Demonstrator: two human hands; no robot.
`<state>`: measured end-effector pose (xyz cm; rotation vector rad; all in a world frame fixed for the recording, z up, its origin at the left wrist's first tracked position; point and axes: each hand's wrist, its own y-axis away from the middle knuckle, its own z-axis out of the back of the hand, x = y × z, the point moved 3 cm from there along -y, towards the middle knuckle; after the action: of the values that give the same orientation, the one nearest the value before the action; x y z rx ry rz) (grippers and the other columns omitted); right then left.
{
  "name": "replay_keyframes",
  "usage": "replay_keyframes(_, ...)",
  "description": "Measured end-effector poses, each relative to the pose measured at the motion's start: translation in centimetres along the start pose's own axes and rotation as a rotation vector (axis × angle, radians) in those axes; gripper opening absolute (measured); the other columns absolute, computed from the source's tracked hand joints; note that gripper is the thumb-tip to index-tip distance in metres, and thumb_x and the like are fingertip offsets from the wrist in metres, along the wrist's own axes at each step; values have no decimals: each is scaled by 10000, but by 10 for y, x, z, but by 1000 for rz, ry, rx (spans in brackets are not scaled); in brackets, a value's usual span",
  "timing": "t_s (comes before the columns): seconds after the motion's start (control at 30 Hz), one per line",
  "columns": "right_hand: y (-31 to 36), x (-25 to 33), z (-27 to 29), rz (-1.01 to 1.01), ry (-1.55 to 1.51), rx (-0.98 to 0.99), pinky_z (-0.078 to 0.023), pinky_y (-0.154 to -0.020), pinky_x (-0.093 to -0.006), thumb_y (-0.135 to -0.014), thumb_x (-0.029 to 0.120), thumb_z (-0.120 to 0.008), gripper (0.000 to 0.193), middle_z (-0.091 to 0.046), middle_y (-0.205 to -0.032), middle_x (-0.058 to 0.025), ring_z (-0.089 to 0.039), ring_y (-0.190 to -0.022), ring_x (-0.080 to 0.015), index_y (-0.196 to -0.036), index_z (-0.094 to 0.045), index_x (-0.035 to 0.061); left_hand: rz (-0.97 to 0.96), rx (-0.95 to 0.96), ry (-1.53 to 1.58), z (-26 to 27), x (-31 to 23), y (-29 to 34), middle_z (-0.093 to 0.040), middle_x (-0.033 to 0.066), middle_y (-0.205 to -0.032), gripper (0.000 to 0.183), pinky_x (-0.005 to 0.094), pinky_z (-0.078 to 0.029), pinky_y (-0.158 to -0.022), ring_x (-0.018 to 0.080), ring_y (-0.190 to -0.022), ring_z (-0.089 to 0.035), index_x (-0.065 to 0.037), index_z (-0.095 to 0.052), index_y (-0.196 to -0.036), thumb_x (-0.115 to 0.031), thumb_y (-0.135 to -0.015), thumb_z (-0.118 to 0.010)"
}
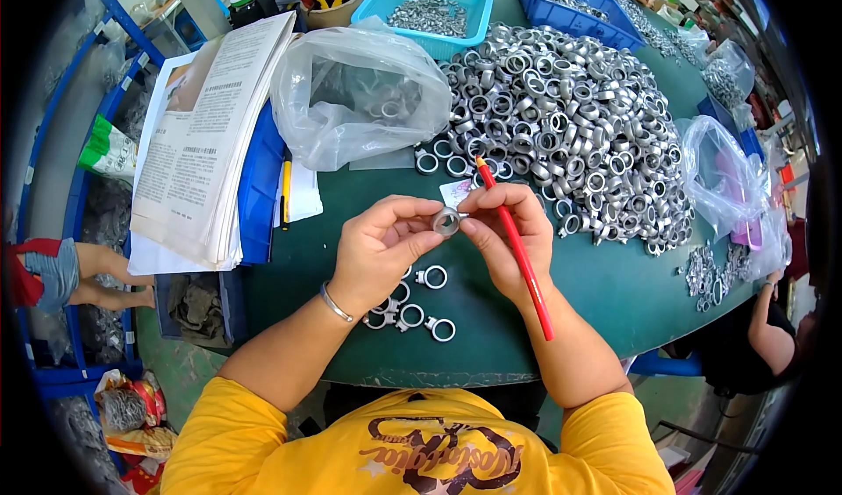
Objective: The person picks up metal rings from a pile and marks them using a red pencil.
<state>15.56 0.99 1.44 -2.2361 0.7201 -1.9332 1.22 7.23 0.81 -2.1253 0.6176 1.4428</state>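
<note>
My left hand (pixel 379 242) is closed, pinching a small silver metal ring (pixel 445 222) between thumb and forefinger. A red pencil (pixel 524 271) lies across my right hand (pixel 513 236), tucked in its fingers with the tip pointing up and away. The right thumb and forefinger also meet the ring's right side. Below and between my forearms, several loose metal rings (pixel 442 329) with small lugs rest on the green table (pixel 298 337). Just beyond my hands spreads a large heap of similar rings (pixel 570 118). A small printed paper (pixel 455 193) lies behind the held ring, partly covered.
An open clear plastic bag (pixel 360 100) with some rings inside stands beyond my left hand. Papers (pixel 197 153) rest on a blue bin at left. Turquoise (pixel 481 8) and blue (pixel 627 30) trays of parts stand at the back. Another person (pixel 767 337) sits at right.
</note>
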Motion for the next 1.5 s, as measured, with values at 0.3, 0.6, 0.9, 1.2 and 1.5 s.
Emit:
replay_keyframes(0.3,1,-2,0,27,1,13,-476,-799,-275,-755,-144,-579,290,-561,-960,-87,-570,-904,-154,-979,-488,17,-109,5,-67,4,2,0,-544,93,-1016,232,248,-495,-810,151,-917,-580,50,-569,-982,115,-761,-598)
replay_keyframes(0.6,1,1,0,17,9,-20,-483,-778,-264,-750,-139,-589,309,-573,-986,-116,-579,-917,-166,-993,-480,19,-121,12,-102,6,-2,0,-512,102,-1069,204,258,-494,-826,162,-936,-569,46,-579,-942,115,-753,-608)
replay_keyframes(0.9,0,2,-2,20,-57,12,-488,-777,-273,-730,-118,-633,356,-563,-1013,-127,-576,-892,-169,-1006,-460,26,-113,-20,-1,-1,-5,0,-539,106,-1038,301,280,-493,-847,178,-943,-581,46,-531,-1047,125,-763,-589)
replay_keyframes(1.2,3,3,-7,55,-87,-25,-490,-780,-277,-724,-143,-617,373,-541,-1014,-123,-574,-870,-159,-1012,-451,26,77,12,52,1,2,2,-554,101,-1026,305,278,-513,-787,173,-900,-594,56,-533,-1062,116,-769,-590)
replay_keyframes(1.5,3,6,-4,63,46,8,-466,-695,-223,-750,-109,-616,316,-573,-941,-85,-577,-820,-119,-990,-463,26,-26,-17,-29,3,0,0,-550,105,-1001,269,277,-510,-807,175,-896,-592,60,-547,-1032,111,-772,-589)
